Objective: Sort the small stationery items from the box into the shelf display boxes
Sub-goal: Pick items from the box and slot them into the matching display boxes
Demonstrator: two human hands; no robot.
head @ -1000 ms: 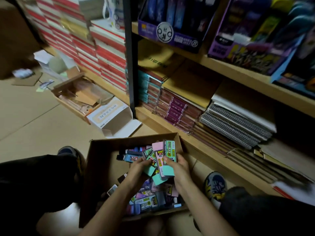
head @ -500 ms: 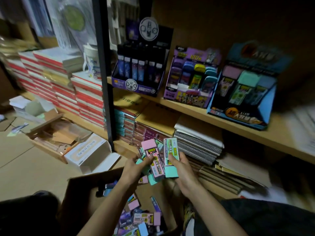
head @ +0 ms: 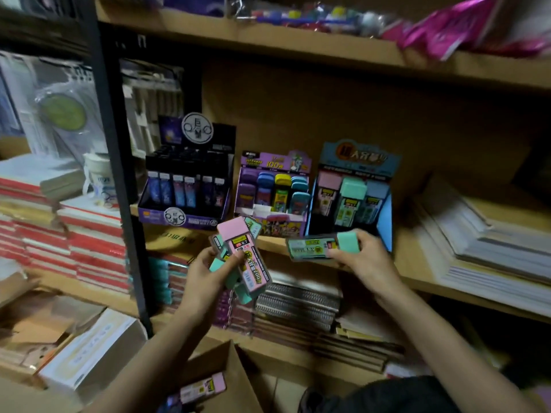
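Observation:
My left hand [head: 208, 274] grips a bunch of small packs [head: 247, 257], a pink-capped one on top and teal ones under it. My right hand [head: 365, 257] pinches one teal-capped pack [head: 319, 247], held sideways just below the blue display box [head: 354, 186]. That box stands on the middle shelf and holds pink, teal and blue packs upright. To its left stand a purple display box [head: 272, 189] and a black one [head: 186, 186]. The cardboard box [head: 235, 380] sits at the bottom, with a pink pack [head: 205, 389] showing inside.
A black upright post [head: 116, 180] divides the shelving at left. Stacked red-edged notebooks [head: 89, 242] fill the left bay, spiral notebooks [head: 298, 302] lie on the lower shelf, and paper stacks [head: 489, 248] sit right of the blue box. A white carton [head: 89, 353] lies on the floor.
Both hands rose from the cardboard box to shelf height. My right hand drew the teal pack away from the bunch, turned it sideways and carried it right toward the blue display box.

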